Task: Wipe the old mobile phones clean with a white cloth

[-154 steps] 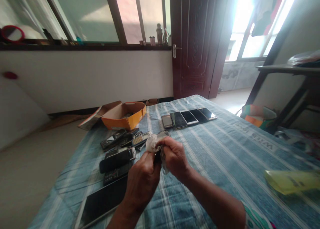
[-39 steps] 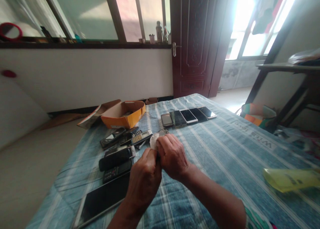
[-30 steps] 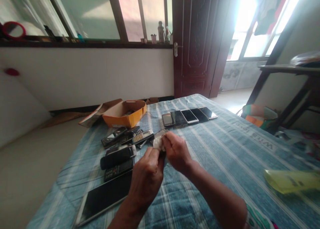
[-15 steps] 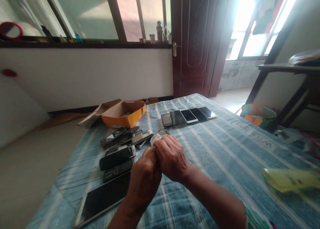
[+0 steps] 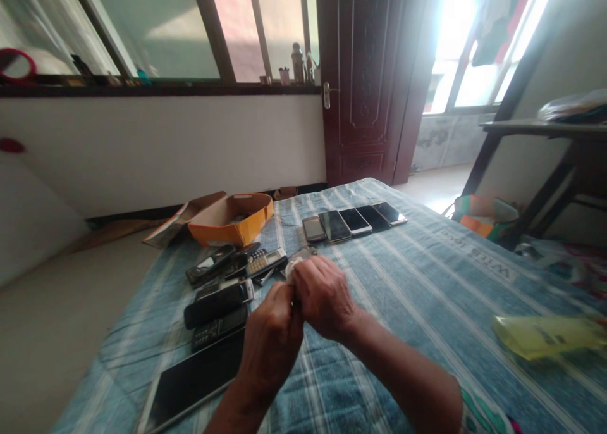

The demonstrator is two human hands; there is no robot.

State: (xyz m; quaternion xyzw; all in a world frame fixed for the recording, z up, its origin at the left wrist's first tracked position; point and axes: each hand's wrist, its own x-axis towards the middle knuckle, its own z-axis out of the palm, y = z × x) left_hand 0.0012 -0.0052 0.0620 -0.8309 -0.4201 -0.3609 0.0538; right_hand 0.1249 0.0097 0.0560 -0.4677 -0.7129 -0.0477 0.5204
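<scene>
My left hand [image 5: 272, 333] and my right hand [image 5: 325, 295] are closed and pressed together above the bed. A crumpled, see-through whitish plastic bag [image 5: 293, 265] pokes out beyond the fingers of both. Most of the bag is hidden by the hands, and I cannot make out its contents. To the left lies a loose heap of old mobile phones, among them a keypad phone [image 5: 266, 261] and a black phone [image 5: 212, 305]. A tablet [image 5: 194, 377] rests beside my left forearm. Farther off, several smartphones lie in a row, including a white-edged smartphone [image 5: 355, 221].
An open orange cardboard box [image 5: 232, 228] stands at the bed's far left edge. On the right side lies a yellow packet [image 5: 545, 338]. The blue striped bedsheet [image 5: 417, 288] covers the bed. Beyond it are a dark red door [image 5: 365, 105] and a side table [image 5: 545, 129].
The view has shifted slightly, so the objects appear a little farther left. Both hands keep their grip on the plastic bag, with only a slight change in its visible part.
</scene>
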